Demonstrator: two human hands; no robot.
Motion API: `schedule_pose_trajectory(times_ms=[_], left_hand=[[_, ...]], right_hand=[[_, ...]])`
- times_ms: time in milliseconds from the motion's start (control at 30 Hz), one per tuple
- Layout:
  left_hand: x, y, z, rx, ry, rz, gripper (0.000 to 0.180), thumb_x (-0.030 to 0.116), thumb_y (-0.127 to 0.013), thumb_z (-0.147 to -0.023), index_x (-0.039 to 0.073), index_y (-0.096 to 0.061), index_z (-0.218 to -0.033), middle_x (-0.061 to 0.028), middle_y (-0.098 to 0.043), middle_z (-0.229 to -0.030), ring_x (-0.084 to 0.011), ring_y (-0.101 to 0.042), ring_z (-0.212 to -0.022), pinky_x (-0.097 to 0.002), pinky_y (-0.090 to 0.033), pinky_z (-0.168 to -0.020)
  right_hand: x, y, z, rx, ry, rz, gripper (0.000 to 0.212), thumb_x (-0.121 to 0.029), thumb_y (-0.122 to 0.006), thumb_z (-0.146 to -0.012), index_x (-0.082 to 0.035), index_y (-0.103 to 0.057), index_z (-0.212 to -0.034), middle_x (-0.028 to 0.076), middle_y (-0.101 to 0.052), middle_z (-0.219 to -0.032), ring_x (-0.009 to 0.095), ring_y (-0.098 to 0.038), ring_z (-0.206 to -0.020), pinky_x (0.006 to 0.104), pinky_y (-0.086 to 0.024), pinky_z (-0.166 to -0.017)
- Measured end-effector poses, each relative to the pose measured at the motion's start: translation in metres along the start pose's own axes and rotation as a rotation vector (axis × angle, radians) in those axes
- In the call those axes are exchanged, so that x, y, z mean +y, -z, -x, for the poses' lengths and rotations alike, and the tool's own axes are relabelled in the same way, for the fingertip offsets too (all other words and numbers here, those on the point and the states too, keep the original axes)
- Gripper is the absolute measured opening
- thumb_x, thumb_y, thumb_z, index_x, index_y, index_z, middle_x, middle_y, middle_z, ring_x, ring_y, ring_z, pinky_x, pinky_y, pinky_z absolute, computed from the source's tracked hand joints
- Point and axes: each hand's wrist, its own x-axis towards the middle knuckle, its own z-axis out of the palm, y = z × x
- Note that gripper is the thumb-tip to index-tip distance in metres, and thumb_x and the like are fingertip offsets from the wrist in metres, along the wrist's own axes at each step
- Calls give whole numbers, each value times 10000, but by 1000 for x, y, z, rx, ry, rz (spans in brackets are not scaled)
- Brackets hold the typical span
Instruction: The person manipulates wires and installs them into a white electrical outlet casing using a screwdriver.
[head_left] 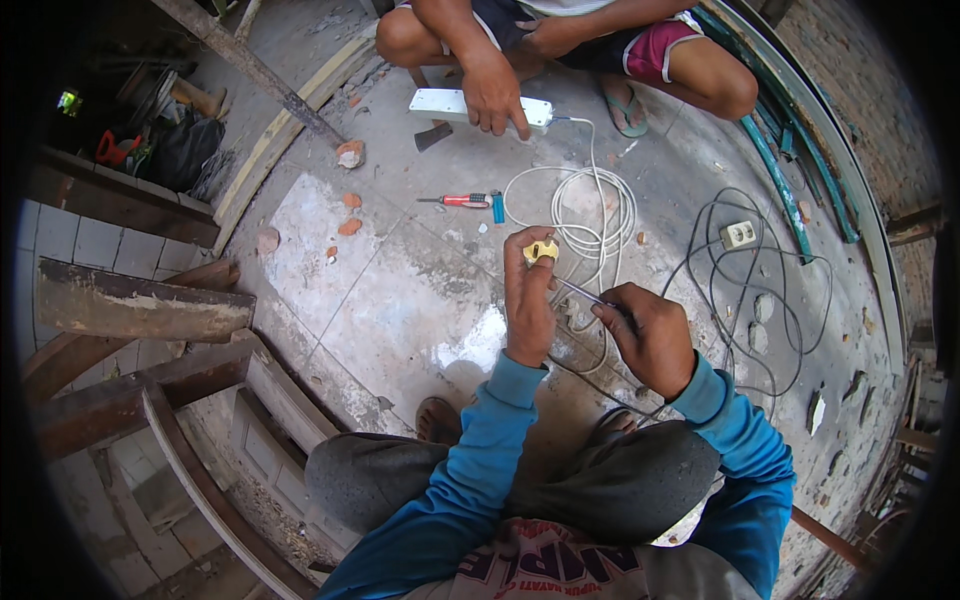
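My left hand (530, 315) pinches a yellow electrical plug (541, 251) between thumb and fingers, in front of me at the middle. Closed around a screwdriver (578, 291), my right hand (652, 338) points its thin metal shaft left toward the plug. Whether the tip touches a screw is too small to tell. The screwdriver's handle is mostly hidden in my palm. Just beyond lies a coil of white cable (622, 235) on the floor. A red-handled screwdriver (465, 201) rests beside a small teal object (498, 208).
Opposite me a crouching person's hand (490, 92) rests on a white power strip (437, 102). A dark wedge-shaped piece (433, 137) lies beside it. Right, black cable (790, 318) loops around a white socket (739, 235). Wooden frames (140, 305) stand left; brick bits (349, 227) are scattered.
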Motion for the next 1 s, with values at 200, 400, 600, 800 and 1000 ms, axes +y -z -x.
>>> schedule_pose_trajectory(times_ms=[200,400,600,800,1000], left_hand=[[1,0,-1,-16,10,5,341,170,-444,-937,87,-509,-1261,-49,-562,-1167,-116,-506,-966,-263,-412,-754],[-1,-1,-4,-40,-12,-49,330,161,-446,-930,79,-521,-1240,-48,-563,-1159,-109,-505,-956,-257,-412,-751],[1,1,-1,-121,-30,-10,300,105,-438,-932,58,-522,-1216,-43,-539,-1132,-103,-481,-939,-252,-398,-781],[1,-4,-4,-100,25,-63,278,45,-433,-930,26,-504,-1198,-59,-514,-1113,-112,-452,-962,-260,-379,-865],[-2,0,-2,-153,-50,-40,302,133,-444,-939,53,-537,-1216,-34,-541,-1116,-93,-466,-871,-243,-402,-728]], right_hand=[[10,5,-10,-313,-725,-886,190,-138,-691,-879,-37,-605,-1016,152,-650,-794,321,-623,-593,405,-489,-559],[10,-10,0,-1,64,-42,170,-162,-680,-914,-46,-604,-1011,137,-640,-775,213,-597,-555,360,-473,-548],[26,7,-9,-457,-714,-1107,267,-216,-626,-968,-20,-571,-1141,51,-661,-749,122,-555,-538,264,-410,-483],[26,-15,-3,-41,215,145,239,-204,-613,-972,-47,-567,-1147,55,-661,-753,128,-569,-562,267,-435,-502],[18,-1,-8,-456,-805,-1122,162,-160,-630,-933,-70,-606,-1065,148,-675,-801,300,-630,-609,354,-496,-552]])
